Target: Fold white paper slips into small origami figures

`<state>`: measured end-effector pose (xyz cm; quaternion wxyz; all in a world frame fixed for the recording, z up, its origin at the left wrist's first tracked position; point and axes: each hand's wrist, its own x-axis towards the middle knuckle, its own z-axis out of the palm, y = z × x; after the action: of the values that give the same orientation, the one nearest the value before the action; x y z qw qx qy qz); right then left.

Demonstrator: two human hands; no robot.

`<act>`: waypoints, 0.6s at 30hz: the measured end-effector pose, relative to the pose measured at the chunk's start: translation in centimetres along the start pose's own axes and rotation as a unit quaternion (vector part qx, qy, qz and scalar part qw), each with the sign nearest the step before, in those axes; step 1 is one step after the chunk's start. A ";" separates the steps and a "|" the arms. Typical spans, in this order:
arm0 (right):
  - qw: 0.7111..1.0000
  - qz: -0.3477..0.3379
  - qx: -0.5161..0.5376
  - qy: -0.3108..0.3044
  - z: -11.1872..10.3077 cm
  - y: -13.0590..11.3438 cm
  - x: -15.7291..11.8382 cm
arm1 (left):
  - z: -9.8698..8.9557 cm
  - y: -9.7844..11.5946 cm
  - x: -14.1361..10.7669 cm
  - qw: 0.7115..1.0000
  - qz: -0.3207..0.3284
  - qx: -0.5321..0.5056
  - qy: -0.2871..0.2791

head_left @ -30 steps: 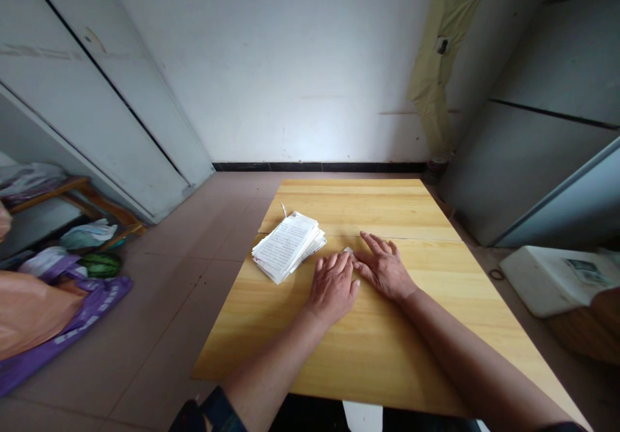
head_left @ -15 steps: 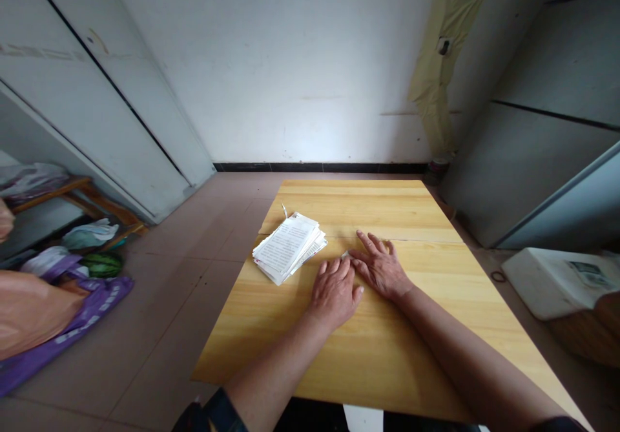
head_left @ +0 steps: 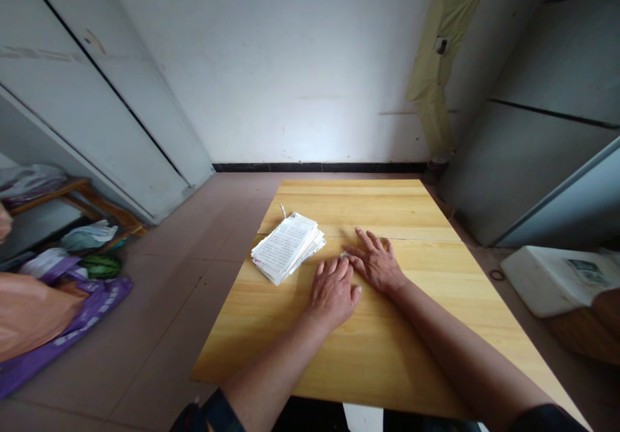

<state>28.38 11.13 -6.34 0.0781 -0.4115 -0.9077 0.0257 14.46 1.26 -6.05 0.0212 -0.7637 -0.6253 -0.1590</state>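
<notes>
A small piece of white paper [head_left: 344, 255] lies on the wooden table [head_left: 397, 367], mostly covered by my fingertips. My left hand [head_left: 333, 293] rests palm down, its fingers laid against the near side of the paper and its thumb out to the right. From the right, my right hand [head_left: 378, 263] reaches over with its fingers spread on the wood, thumb and forefinger at the paper. The tips of both hands meet there. To the left of them sits a stack of printed paper sheets [head_left: 287, 246], loosely fanned, which neither hand touches.
A thin paper strip [head_left: 283, 211] stands up behind the stack. On the floor at left are a purple bag [head_left: 97, 306], a watermelon [head_left: 101, 265] and a low wooden rack [head_left: 87, 193]. A white box [head_left: 547, 280] stands right of the table, below a grey cabinet [head_left: 537, 154].
My right hand has shifted very slightly left and away from me at the paper. My left hand and the stack look almost the same; the whole view has drifted a little.
</notes>
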 end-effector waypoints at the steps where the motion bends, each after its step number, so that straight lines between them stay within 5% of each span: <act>1: 1.000 0.001 -0.002 0.000 0.0 0.0 0.1 | 0.0 0.0 0.0 1.000 -0.003 0.000 0.001; 18: 0.998 -0.041 0.053 -0.004 -0.5 0.9 0.2 | 0.0 -0.9 0.1 0.997 -0.044 -0.056 0.025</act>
<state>29.02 11.90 -5.95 0.0969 -0.3688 -0.9216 0.0720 13.60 1.55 -6.20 -0.0131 -0.7312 -0.6478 -0.2135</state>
